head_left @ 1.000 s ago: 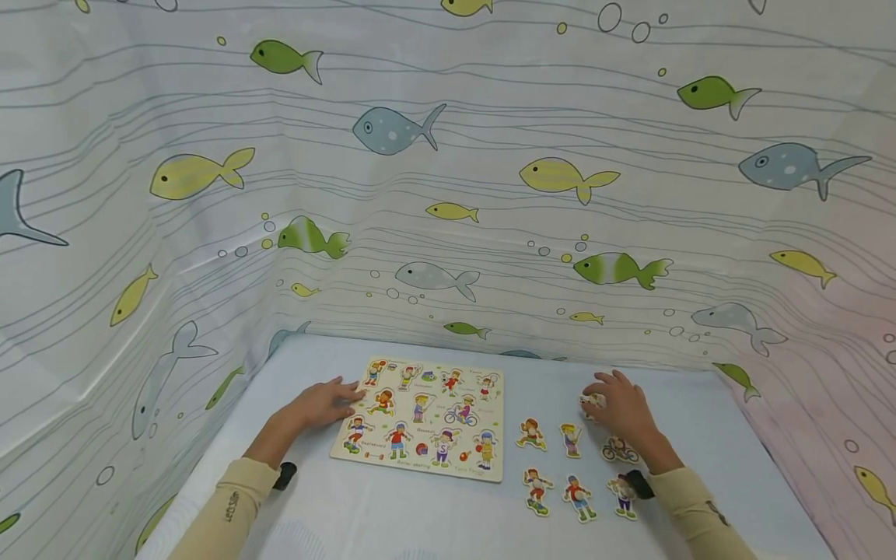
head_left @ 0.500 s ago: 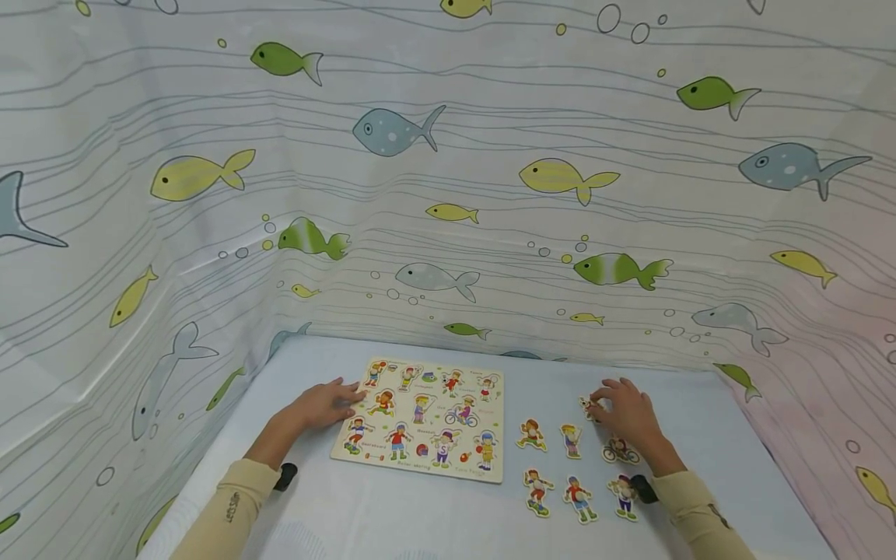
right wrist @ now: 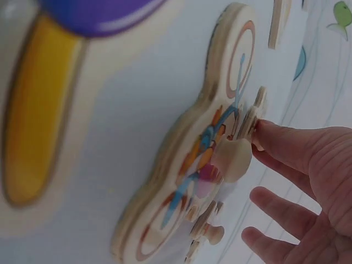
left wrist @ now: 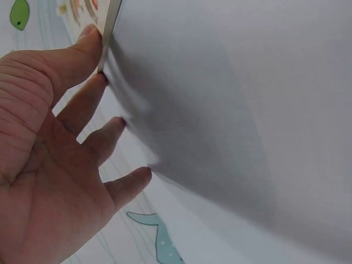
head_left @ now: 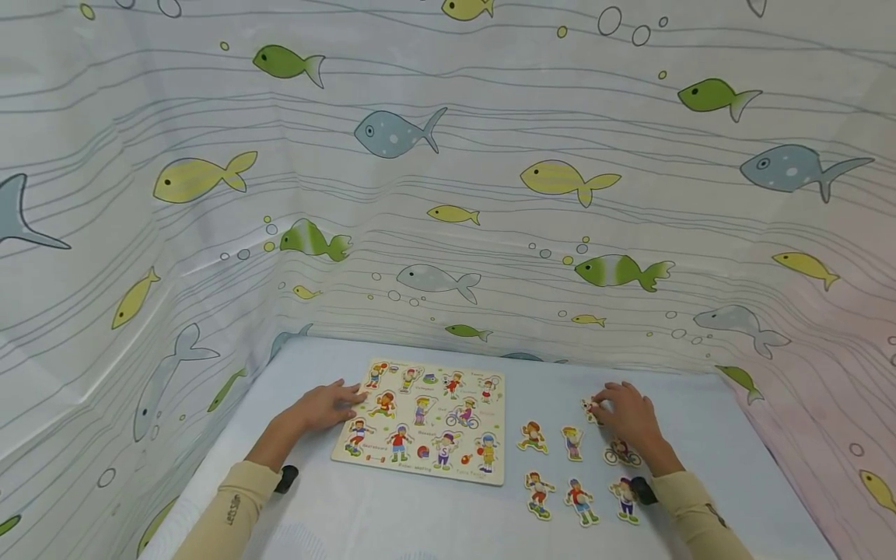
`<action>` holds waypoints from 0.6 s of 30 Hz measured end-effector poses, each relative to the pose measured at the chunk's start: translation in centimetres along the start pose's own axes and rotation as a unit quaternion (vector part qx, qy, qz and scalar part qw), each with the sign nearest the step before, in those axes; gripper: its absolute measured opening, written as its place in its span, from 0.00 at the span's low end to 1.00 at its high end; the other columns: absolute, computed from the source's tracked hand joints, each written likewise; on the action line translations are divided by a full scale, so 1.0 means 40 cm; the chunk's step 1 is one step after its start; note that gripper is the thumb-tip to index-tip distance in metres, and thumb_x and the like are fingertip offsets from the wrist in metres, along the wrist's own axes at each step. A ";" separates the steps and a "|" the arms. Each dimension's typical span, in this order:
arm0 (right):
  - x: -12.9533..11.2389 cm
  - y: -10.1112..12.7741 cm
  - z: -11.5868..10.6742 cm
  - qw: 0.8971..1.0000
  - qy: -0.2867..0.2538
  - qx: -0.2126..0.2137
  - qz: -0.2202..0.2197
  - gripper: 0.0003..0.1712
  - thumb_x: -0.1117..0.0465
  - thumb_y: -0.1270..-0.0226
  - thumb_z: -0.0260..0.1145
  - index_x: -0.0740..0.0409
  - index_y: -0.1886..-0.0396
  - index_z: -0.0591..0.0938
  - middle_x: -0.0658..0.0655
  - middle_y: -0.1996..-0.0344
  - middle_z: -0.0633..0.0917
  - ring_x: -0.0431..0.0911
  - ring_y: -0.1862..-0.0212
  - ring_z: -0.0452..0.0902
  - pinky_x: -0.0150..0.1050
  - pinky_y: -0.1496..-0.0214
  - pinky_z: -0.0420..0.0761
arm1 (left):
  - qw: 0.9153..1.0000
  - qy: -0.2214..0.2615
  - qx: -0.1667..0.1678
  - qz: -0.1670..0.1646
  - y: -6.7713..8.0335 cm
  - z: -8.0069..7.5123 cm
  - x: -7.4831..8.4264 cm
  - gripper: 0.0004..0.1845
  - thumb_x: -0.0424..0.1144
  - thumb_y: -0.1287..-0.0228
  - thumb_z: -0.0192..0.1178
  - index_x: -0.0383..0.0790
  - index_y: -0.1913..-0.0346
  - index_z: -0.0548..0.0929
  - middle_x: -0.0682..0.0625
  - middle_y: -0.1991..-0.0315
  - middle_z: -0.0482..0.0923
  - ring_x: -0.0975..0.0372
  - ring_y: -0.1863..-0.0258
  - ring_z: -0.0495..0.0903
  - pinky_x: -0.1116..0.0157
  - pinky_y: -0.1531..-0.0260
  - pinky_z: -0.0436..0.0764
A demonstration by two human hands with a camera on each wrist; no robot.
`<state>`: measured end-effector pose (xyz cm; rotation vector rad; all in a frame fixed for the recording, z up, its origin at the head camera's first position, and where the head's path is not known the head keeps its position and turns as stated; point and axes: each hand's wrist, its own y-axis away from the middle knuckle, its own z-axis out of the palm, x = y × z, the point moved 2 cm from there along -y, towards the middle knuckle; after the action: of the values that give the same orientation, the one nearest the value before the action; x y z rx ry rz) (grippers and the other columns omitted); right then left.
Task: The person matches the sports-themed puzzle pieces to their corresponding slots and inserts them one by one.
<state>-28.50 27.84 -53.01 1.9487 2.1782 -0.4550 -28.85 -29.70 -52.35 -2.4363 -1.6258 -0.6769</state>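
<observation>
A flat wooden puzzle board (head_left: pixel 420 424) lies low in the centre of the head view on a pale blue table (head_left: pixel 392 521). It is printed with small cartoon children at sports, each with a word beneath; the words are too small to read. The left hand (head_left: pixel 323 404) rests at the board's left edge with fingers spread and fairly straight; in the left wrist view the fingertips (left wrist: pixel 93 34) touch the thin pale edge of the board (left wrist: pixel 110 27), gripping nothing.

To the right of the board, loose cut-out puzzle pieces lie flat on the table, each a child figure with a wavy outline: three in a lower row (head_left: pixel 581 499) and two above them (head_left: pixel 553 438). The right hand (head_left: pixel 630 416) sits at the upper right of this group, well apart from the left hand. Its fingertips pinch a small piece (head_left: pixel 591 407) at the group's top edge. Just below that hand lies the bicycle piece (head_left: pixel 619 453); the right wrist view shows it close up (right wrist: pixel 192 165), thick light wood with a rounded peg knob (right wrist: pixel 234 159) and a bright printed cyclist.

Both sleeves (head_left: pixel 231 505) are cream knit, the left one bearing small dark lettering that cannot be read. A white curtain (head_left: pixel 448 179) with green, yellow and grey fish, bubbles and wavy lines rises behind.
</observation>
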 end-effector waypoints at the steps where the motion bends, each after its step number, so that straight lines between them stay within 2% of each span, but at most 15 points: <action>1: 0.000 0.000 0.001 1.000 -0.001 0.000 0.001 0.10 0.59 0.37 0.71 0.60 0.59 0.88 0.72 0.41 0.76 0.74 0.33 0.58 0.78 0.40 0.55 | 1.000 0.001 0.000 -0.001 0.000 0.001 -0.001 0.24 0.42 0.33 0.63 0.40 0.36 0.78 0.42 0.31 0.68 0.35 0.29 0.56 0.33 0.36 0.57; 10: 0.003 -0.003 0.001 1.000 -0.001 0.015 -0.011 0.08 0.61 0.38 0.72 0.59 0.61 0.88 0.72 0.41 0.77 0.74 0.34 0.60 0.79 0.40 0.55 | 1.000 -0.002 0.002 0.001 0.001 0.001 0.001 0.23 0.42 0.33 0.63 0.40 0.36 0.79 0.41 0.31 0.68 0.35 0.30 0.56 0.33 0.36 0.57; 18: -0.002 -0.002 -0.003 1.000 -0.007 0.026 -0.015 0.09 0.60 0.37 0.71 0.58 0.59 0.88 0.71 0.39 0.76 0.72 0.32 0.58 0.76 0.38 0.53 | 1.000 -0.002 0.004 0.005 0.000 0.003 -0.005 0.23 0.41 0.33 0.63 0.40 0.37 0.79 0.41 0.31 0.68 0.34 0.30 0.56 0.33 0.37 0.57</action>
<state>-28.58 27.79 -52.85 1.9363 2.2111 -0.5327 -28.86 -29.81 -52.54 -2.4394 -1.6140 -0.6636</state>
